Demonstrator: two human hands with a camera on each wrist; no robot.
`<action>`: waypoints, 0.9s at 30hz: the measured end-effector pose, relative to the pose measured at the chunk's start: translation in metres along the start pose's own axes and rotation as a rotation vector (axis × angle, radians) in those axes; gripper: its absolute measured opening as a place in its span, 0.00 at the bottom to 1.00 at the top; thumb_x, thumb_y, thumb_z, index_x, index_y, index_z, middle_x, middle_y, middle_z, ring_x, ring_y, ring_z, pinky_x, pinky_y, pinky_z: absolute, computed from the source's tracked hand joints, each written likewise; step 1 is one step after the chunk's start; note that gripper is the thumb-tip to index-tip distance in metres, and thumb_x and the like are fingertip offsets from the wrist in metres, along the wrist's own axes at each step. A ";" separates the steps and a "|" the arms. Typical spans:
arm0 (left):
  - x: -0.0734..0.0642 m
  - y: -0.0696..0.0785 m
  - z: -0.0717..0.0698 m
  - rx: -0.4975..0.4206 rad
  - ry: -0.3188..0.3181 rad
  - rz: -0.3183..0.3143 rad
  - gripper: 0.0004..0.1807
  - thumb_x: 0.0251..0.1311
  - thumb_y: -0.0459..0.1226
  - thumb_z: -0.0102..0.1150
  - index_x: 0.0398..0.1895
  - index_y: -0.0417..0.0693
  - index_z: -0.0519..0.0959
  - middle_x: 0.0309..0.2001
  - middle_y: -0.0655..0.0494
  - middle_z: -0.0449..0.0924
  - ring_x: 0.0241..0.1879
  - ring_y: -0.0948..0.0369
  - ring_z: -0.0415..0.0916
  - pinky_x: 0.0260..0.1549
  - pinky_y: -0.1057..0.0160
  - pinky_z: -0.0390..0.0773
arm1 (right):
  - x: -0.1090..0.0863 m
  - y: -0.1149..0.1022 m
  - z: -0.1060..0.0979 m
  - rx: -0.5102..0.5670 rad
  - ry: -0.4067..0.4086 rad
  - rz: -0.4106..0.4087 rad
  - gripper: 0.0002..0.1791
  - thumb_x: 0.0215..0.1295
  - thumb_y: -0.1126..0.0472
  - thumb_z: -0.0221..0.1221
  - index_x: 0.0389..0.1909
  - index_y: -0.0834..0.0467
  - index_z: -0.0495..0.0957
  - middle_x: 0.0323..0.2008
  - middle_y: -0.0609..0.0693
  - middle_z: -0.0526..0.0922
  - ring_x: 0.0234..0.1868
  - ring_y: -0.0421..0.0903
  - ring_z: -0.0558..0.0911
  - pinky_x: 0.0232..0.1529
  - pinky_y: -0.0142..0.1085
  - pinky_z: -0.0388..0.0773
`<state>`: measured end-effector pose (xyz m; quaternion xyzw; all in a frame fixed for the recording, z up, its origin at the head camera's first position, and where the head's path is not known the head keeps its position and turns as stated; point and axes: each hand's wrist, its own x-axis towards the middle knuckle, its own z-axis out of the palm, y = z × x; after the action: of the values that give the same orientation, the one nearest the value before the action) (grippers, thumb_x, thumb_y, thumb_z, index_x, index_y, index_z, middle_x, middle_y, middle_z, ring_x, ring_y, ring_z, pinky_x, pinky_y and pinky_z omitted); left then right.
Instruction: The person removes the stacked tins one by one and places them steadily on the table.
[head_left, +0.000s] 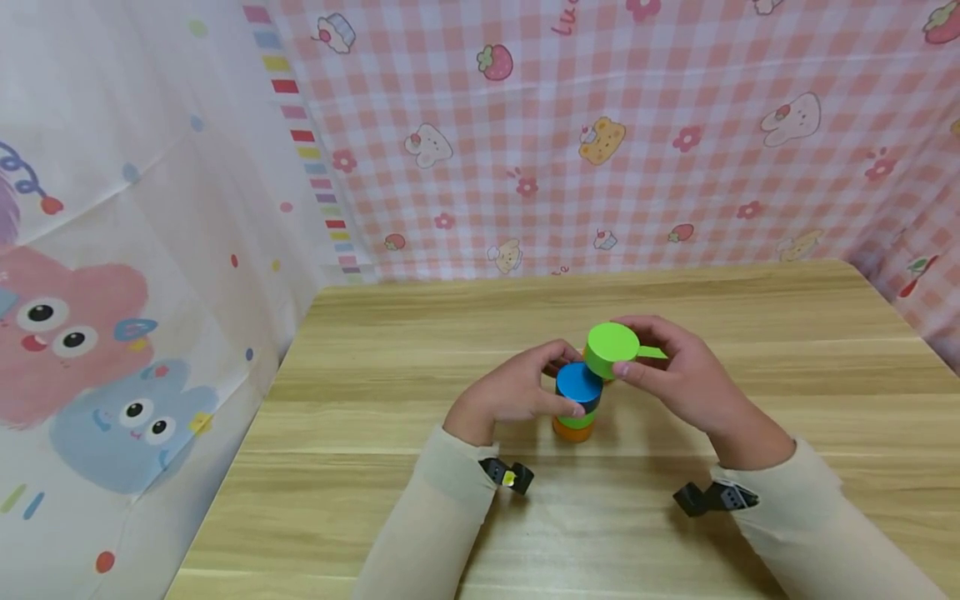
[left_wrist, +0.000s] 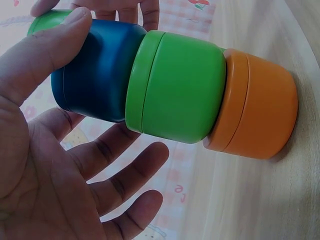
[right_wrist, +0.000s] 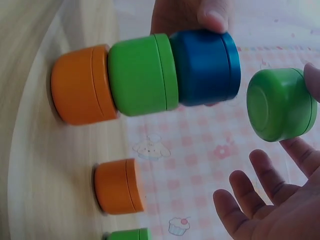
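Three small lidded jars stand stacked on the table: an orange jar (left_wrist: 257, 105) at the bottom, a green jar (left_wrist: 180, 87) in the middle and a blue jar (left_wrist: 100, 72) on top. My left hand (head_left: 517, 387) holds the blue jar between thumb and fingers, its lower fingers spread beside the stack. Just above and to the right of the blue lid, my right hand (head_left: 690, 379) pinches a second green jar (right_wrist: 277, 105) between thumb and fingers. That jar is upright, and its base is apart from the blue lid in the right wrist view.
Behind the stack, another orange jar (right_wrist: 117, 186) stands on the wooden table (head_left: 360, 392). Beside it, a further green jar (right_wrist: 129, 235) is cut off by the frame edge. A pink checked cloth (head_left: 465, 167) hangs at the table's back edge, and a patterned white cloth (head_left: 217, 317) hangs left.
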<state>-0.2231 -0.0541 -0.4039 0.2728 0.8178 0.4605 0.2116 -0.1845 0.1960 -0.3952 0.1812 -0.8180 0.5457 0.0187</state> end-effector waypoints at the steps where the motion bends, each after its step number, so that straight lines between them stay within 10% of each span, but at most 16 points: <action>1: 0.000 0.000 0.000 -0.003 -0.001 0.002 0.26 0.60 0.40 0.78 0.59 0.54 0.77 0.57 0.59 0.80 0.60 0.57 0.73 0.68 0.41 0.72 | 0.000 0.001 -0.001 -0.003 0.005 -0.002 0.26 0.75 0.60 0.64 0.70 0.59 0.73 0.61 0.53 0.80 0.59 0.41 0.79 0.57 0.28 0.79; 27: 0.000 0.000 0.000 0.006 -0.001 -0.024 0.25 0.59 0.39 0.78 0.58 0.56 0.77 0.57 0.60 0.79 0.59 0.58 0.73 0.68 0.42 0.73 | 0.009 0.038 -0.034 -0.037 0.061 0.039 0.25 0.77 0.57 0.63 0.70 0.60 0.74 0.54 0.38 0.82 0.54 0.42 0.78 0.51 0.26 0.77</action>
<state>-0.2234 -0.0537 -0.4036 0.2637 0.8224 0.4552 0.2167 -0.2103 0.2374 -0.4132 0.1482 -0.8304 0.5359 0.0365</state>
